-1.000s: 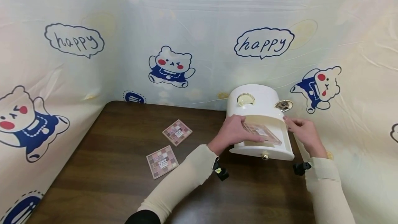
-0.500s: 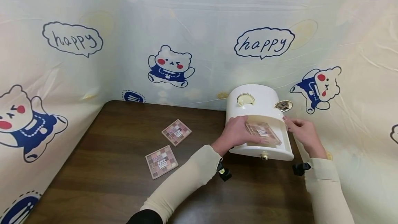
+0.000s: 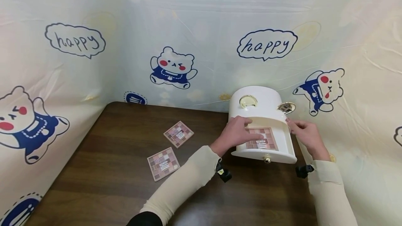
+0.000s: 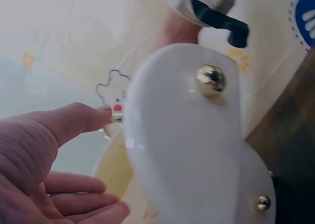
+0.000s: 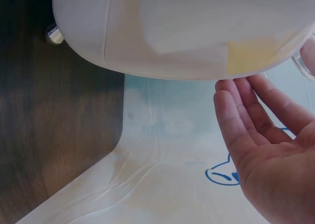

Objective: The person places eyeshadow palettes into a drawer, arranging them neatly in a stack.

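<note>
Head view: palette point(image 3: 269, 144) partly behind left hand point(image 3: 235, 132)

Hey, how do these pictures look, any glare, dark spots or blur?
Head view: mostly even light, a pale sheen on the wooden tabletop near the bottom edge. Left wrist view: slightly hazy, bright highlights on the white drawer front and its gold knob. Right wrist view: wooden tabletop nearly black at upper left, right hand reasonably clear.
</note>
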A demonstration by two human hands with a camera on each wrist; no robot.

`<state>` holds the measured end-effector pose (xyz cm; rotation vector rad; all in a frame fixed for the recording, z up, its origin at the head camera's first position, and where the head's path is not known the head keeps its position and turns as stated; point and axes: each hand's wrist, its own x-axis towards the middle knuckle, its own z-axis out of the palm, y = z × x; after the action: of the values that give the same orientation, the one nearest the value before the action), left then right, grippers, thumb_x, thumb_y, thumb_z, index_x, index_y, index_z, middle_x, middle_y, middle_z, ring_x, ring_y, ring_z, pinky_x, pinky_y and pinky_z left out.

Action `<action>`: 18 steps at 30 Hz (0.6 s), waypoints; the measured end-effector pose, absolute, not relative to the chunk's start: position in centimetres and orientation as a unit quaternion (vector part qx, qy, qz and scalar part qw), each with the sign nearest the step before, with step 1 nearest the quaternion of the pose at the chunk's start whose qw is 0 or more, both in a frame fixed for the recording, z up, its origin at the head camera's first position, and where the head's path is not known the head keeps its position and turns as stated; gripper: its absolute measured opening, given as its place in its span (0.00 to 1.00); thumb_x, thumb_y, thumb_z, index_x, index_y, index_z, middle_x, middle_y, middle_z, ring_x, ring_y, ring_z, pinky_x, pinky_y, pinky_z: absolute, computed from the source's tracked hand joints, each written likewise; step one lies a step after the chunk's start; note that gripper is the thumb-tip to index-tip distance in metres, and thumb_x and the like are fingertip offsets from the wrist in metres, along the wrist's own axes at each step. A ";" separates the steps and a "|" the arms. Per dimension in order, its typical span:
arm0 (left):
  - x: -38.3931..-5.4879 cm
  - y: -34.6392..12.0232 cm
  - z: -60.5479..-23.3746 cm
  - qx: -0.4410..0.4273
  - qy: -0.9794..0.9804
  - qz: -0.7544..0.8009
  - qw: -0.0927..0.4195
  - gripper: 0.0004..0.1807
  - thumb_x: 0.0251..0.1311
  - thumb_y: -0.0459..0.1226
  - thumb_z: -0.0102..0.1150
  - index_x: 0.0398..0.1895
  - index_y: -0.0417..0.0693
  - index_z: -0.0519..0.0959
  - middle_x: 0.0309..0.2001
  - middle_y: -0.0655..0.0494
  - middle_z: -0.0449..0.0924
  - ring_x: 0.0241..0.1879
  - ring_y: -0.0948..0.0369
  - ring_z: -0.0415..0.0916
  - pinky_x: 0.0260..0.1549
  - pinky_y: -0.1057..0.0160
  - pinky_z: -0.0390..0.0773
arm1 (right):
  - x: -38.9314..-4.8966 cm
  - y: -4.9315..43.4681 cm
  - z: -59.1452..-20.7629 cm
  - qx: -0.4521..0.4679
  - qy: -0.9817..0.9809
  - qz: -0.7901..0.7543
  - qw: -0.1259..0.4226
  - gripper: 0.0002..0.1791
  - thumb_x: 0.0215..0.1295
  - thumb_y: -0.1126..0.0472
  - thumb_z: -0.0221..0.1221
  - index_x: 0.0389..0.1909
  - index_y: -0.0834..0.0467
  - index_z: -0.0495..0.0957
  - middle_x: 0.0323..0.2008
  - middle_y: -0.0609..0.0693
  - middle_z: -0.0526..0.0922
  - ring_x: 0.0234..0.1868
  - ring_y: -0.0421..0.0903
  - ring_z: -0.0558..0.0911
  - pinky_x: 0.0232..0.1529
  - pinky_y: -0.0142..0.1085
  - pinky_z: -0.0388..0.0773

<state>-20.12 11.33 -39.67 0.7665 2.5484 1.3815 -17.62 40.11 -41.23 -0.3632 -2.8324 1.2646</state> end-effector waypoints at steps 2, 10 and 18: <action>-20.1 10.8 -39.4 0.245 0.838 0.480 0.083 0.29 0.50 0.52 0.77 0.49 0.41 0.85 0.33 0.55 0.82 0.34 0.64 0.73 0.32 0.69 0.72 | -17.6 40.1 -41.3 -0.117 -0.906 0.406 0.009 0.43 0.72 0.34 0.51 0.61 0.72 0.74 0.55 0.72 0.78 0.49 0.61 0.80 0.52 0.54 0.75; -19.8 7.7 -38.6 0.239 0.779 0.571 0.099 0.28 0.50 0.49 0.79 0.52 0.46 0.86 0.48 0.56 0.86 0.48 0.58 0.81 0.47 0.63 0.80 | -17.5 40.1 -41.3 -0.119 -0.908 0.402 0.002 0.43 0.72 0.34 0.51 0.61 0.73 0.74 0.54 0.71 0.79 0.46 0.55 0.81 0.46 0.43 0.78; -19.8 4.5 -38.4 0.228 0.766 0.595 0.088 0.31 0.49 0.48 0.80 0.55 0.45 0.84 0.52 0.54 0.84 0.52 0.60 0.81 0.53 0.60 0.79 | -17.5 40.2 -41.4 -0.127 -0.905 0.407 -0.003 0.45 0.71 0.33 0.50 0.63 0.74 0.72 0.57 0.73 0.76 0.50 0.61 0.80 0.50 0.51 0.77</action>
<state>-19.76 4.53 -38.41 0.6779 2.2789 1.7710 -17.47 40.16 -41.38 -0.3998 -2.8478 1.2811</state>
